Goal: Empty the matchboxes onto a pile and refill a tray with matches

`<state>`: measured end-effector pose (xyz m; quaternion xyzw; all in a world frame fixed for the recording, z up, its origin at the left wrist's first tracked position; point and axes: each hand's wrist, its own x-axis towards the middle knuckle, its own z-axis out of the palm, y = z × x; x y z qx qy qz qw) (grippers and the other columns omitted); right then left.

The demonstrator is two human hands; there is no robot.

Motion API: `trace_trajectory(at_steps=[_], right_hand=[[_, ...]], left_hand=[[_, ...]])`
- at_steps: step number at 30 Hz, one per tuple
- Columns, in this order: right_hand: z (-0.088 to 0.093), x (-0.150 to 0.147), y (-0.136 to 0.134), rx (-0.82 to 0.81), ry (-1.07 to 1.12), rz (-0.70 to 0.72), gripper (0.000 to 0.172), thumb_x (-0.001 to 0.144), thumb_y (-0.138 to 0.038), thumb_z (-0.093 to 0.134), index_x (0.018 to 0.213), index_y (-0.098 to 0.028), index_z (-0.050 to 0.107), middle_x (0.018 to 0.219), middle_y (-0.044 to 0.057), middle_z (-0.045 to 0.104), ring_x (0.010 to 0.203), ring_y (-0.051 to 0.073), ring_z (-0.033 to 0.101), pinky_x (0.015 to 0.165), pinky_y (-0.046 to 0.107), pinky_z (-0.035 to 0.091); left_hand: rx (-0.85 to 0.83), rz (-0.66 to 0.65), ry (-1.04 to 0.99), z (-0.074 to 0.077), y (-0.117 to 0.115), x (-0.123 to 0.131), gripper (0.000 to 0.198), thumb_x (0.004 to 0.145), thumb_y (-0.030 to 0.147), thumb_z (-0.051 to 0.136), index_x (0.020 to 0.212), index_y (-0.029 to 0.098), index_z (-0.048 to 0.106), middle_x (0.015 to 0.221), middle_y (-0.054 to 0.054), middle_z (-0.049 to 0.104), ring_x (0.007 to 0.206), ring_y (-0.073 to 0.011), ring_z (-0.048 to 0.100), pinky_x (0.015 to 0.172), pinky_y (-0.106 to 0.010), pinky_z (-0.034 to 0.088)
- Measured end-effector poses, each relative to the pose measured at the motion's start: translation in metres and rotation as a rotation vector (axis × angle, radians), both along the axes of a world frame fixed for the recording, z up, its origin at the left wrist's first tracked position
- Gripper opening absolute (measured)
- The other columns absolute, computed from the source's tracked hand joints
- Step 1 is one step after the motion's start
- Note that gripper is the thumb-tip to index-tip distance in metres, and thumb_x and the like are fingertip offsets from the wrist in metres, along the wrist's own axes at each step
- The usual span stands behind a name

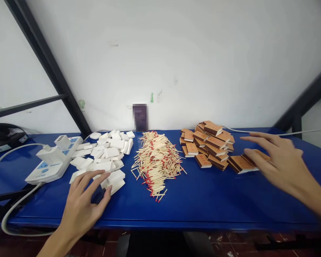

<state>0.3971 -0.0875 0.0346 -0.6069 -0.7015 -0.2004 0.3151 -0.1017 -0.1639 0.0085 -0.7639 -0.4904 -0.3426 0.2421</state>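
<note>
My left hand (82, 203) hovers over the blue table (203, 203), fingers spread and open, its fingertips at the near edge of a heap of white inner matchbox trays (107, 153). My right hand (278, 162) is open too, fingers stretched toward the left and resting over a couple of brown matchbox sleeves (242, 164) at the right of a larger pile of brown sleeves (208, 142). Between the two piles lies a heap of red-tipped matchsticks (156, 160). Neither hand holds anything.
A white power strip (53, 160) with a plugged adapter and grey cables lies at the left. A black object (2, 135) sits at the far left. A small dark blurred item (140, 117) leans on the white wall. Black frame bars cross both sides.
</note>
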Motion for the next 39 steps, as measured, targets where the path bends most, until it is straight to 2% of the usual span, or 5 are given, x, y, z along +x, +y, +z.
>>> trace_trajectory(at_steps=[5, 12, 26, 34, 39], right_hand=[[-0.013, 0.04, -0.008, -0.082, 0.188, -0.09, 0.047, 0.085, -0.057, 0.043, 0.102, -0.024, 0.072, 0.086, 0.006, 0.06, 0.071, 0.022, 0.056, 0.065, 0.038, 0.045], [-0.035, 0.045, -0.009, -0.145, 0.009, -0.222, 0.059, 0.083, -0.065, 0.042, 0.122, -0.026, 0.064, 0.111, 0.01, 0.064, 0.101, 0.033, 0.059, 0.081, 0.045, 0.047], [-0.015, 0.0, -0.022, 0.331, 0.192, -0.081, 0.035, 0.084, -0.051, 0.058, 0.09, -0.021, 0.074, 0.092, 0.009, 0.072, 0.083, 0.026, 0.067, 0.078, 0.039, 0.052], [-0.006, -0.121, -0.058, -0.825, 0.957, 0.534, 0.031, 0.076, -0.051, 0.071, 0.08, -0.021, 0.065, 0.069, 0.001, 0.067, 0.064, 0.018, 0.062, 0.064, 0.03, 0.05], [-0.019, -0.147, -0.053, -0.868, 1.224, 0.598, 0.037, 0.074, -0.049, 0.076, 0.076, -0.022, 0.051, 0.065, -0.005, 0.056, 0.061, 0.012, 0.054, 0.056, 0.023, 0.046]], left_hand=[[0.004, -0.032, -0.024, 0.0, -0.004, 0.005, 0.027, 0.087, 0.022, 0.063, 0.113, 0.023, 0.065, 0.116, -0.01, 0.062, 0.103, -0.0284, 0.06, 0.091, -0.045, 0.045], [-0.006, -0.249, -0.027, 0.001, -0.002, 0.029, 0.028, 0.085, 0.007, 0.061, 0.107, 0.022, 0.066, 0.112, -0.01, 0.062, 0.102, -0.0248, 0.06, 0.089, -0.041, 0.046], [-0.044, -0.459, -0.08, 0.003, 0.002, 0.05, 0.033, 0.085, 0.001, 0.057, 0.112, 0.018, 0.063, 0.104, -0.009, 0.065, 0.097, -0.0198, 0.059, 0.084, -0.036, 0.05], [-0.125, -0.51, -0.108, 0.0, 0.003, 0.126, 0.044, 0.086, 0.022, 0.065, 0.128, 0.017, 0.053, 0.112, -0.012, 0.065, 0.098, -0.0227, 0.06, 0.083, -0.037, 0.053], [-0.141, -0.491, -0.091, 0.003, 0.013, 0.143, 0.025, 0.087, 0.024, 0.065, 0.112, 0.02, 0.06, 0.105, -0.007, 0.067, 0.092, -0.0214, 0.061, 0.079, -0.036, 0.051]])
